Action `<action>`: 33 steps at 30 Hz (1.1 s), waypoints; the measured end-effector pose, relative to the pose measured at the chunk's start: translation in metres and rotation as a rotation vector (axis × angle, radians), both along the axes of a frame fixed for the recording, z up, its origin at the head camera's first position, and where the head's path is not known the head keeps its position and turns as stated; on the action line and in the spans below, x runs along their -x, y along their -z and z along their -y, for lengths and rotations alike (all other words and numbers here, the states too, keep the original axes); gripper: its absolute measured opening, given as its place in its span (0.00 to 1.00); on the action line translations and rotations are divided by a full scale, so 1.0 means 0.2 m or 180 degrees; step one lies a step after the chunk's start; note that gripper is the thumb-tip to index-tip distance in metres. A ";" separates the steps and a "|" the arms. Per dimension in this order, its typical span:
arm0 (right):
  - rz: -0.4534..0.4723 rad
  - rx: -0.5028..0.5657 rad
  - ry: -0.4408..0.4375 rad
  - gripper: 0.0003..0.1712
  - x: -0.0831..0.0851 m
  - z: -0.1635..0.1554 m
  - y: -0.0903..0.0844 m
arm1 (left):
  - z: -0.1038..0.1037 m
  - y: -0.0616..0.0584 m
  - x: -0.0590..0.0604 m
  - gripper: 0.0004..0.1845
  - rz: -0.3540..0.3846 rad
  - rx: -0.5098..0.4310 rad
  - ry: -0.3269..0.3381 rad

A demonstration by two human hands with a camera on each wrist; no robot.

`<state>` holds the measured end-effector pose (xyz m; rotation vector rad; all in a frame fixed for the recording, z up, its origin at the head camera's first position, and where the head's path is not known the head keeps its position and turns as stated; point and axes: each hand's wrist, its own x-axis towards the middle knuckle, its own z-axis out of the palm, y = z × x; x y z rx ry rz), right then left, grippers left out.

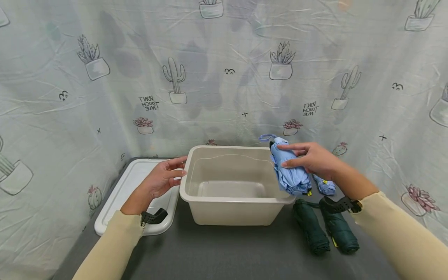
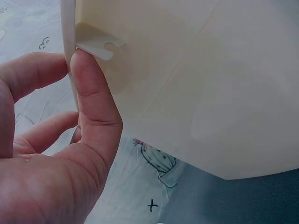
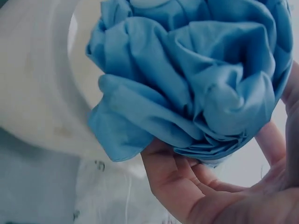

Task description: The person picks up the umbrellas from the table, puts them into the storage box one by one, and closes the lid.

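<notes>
My right hand [image 1: 311, 159] grips a light blue folded umbrella [image 1: 288, 167] over the right rim of a beige plastic bin [image 1: 229, 212]. The umbrella is tilted, its wrist loop pointing up and away. In the right wrist view, the crumpled fabric [image 3: 182, 79] of the umbrella fills the middle, with fingers wrapped beneath it. On the opposite side, my left hand [image 1: 164, 177] pinches the bin's left rim. Its thumb [image 2: 96, 98] presses below the lip in the left wrist view. The bin's floor shows bare inside.
A white lid [image 1: 122, 194] lies left of the bin, partly under my left forearm. Two dark green folded umbrellas [image 1: 311, 229] lie at the right. Behind them is another blue bundle [image 1: 325, 186], partly hidden by my right arm. A cactus-print curtain [image 1: 224, 105] hangs behind.
</notes>
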<state>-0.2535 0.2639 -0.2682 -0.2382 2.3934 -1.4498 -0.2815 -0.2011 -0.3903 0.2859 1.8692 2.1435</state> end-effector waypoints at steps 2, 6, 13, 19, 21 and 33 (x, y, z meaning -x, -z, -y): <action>0.0056 0.0069 -0.0003 0.42 0.02 0.05 0.01 | 0.00 0.00 0.00 0.36 -0.0002 -0.0004 0.0004; 0.0111 0.0135 -0.0011 0.41 0.06 0.13 0.03 | 0.00 0.00 0.00 0.36 0.0005 0.0012 -0.0006; 0.0319 0.0254 -0.0007 0.41 0.15 0.27 0.07 | 0.00 0.00 0.00 0.36 0.0013 -0.0016 -0.0017; 0.0520 0.0436 -0.0064 0.40 0.20 0.36 0.09 | 0.00 0.00 -0.01 0.36 -0.0004 -0.0022 -0.0031; 0.0543 0.0445 -0.0098 0.40 0.21 0.39 0.10 | 0.00 0.00 -0.01 0.36 -0.0019 -0.0012 -0.0027; 0.0795 0.0424 -0.0195 0.36 0.30 0.59 0.18 | 0.00 0.01 0.01 0.36 -0.0006 -0.0141 0.0012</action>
